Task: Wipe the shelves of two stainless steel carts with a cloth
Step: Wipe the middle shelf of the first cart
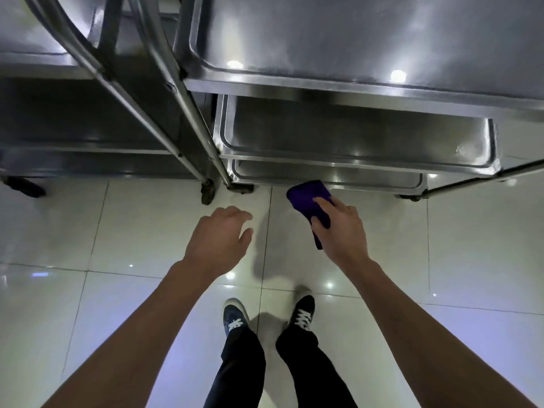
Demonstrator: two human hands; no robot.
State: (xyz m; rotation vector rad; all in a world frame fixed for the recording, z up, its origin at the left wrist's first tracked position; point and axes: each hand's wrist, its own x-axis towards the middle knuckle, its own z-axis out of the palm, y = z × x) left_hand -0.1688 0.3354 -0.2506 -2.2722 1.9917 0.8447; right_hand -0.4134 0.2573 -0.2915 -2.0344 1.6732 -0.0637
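Right hand (341, 228) pinches purple cloth (309, 201) at 12 o'clock before right cart (353, 86); left hand (220, 237) empty, fingers loosely spread.

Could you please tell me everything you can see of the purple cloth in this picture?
The purple cloth is a dark violet, soft-looking fabric, seemingly folded into a thick pad. The right hand grips it, thumb and a finger across its top, with one end hanging below the hand. It is held in front of the lowest shelf of the right-hand cart, over the tiled floor; whether it touches the shelf edge cannot be told.
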